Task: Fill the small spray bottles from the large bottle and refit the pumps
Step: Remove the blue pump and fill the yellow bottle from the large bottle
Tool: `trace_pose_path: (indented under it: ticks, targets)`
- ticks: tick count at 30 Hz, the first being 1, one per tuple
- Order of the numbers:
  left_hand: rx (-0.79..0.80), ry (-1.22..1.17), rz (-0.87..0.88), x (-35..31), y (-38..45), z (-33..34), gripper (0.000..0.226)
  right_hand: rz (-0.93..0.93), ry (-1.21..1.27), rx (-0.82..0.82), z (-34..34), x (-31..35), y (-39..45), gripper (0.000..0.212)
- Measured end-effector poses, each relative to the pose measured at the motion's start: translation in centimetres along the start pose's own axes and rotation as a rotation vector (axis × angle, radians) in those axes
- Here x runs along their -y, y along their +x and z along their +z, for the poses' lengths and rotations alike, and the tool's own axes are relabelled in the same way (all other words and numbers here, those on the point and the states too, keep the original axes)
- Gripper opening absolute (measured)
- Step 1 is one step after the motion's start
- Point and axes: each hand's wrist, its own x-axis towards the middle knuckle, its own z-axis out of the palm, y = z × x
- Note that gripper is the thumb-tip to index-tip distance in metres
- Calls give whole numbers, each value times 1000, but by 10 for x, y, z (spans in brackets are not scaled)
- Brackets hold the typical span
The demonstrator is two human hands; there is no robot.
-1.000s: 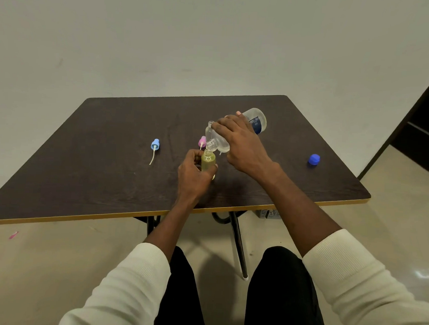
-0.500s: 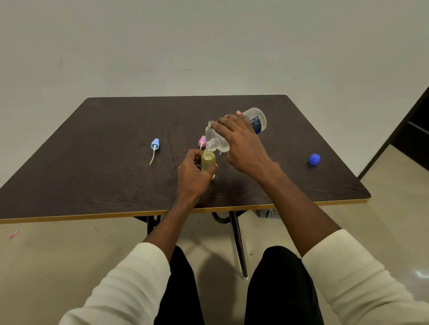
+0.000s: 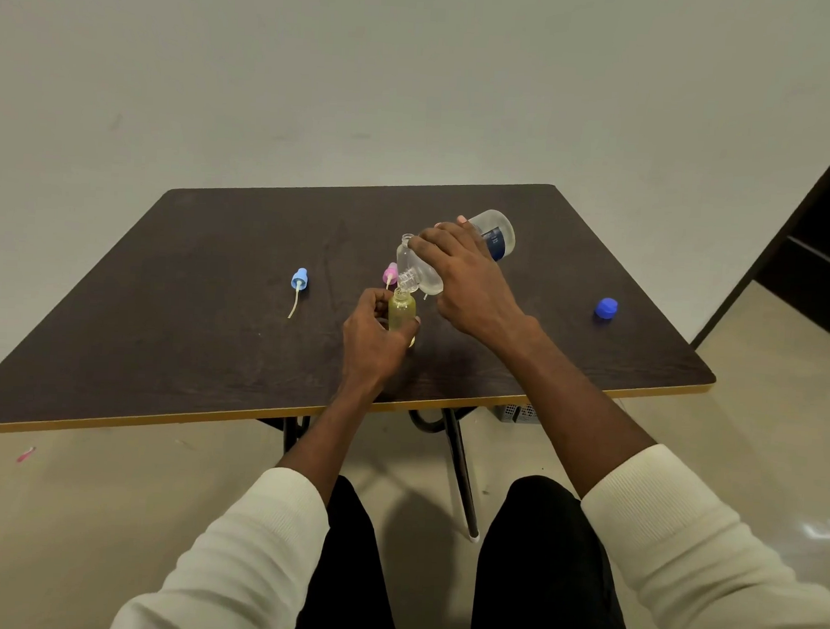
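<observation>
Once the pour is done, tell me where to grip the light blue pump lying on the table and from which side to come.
Take the light blue pump by its cap, probably from above with thumb and finger on either side. It lies flat on the table, cap pointing away and its thin dip tube trailing toward the person; the tube looks too slender and bendy to hold. The left hand is nearer.

The large bottle (image 3: 491,239) is clear plastic with a dark blue label, tipping steeply, its neck pointing down onto the mouth of a small yellow-green spray bottle (image 3: 402,311) that is standing upright near the desk's middle. Another small clear bottle (image 3: 405,246) is standing uncapped just behind. A pink pump (image 3: 389,273) is lying beside them, a light blue pump (image 3: 299,279) with its dip tube is lying further left, and a blue cap (image 3: 606,308) is sitting far right.
</observation>
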Motion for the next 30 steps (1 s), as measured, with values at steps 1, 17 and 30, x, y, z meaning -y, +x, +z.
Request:
trace_pose_path:
  ticks: [1,17,30]
  targets:
    - [0,0,1,0,0,0,33,4,4,-1,0,0,-1,69]
    - [-12,-7,11,1,-1,0,31,33,24,-3,1,0,-1,68]
    - [-11,-6,2,1,-1,-1,32,208,198,7,8,3,-7,68]
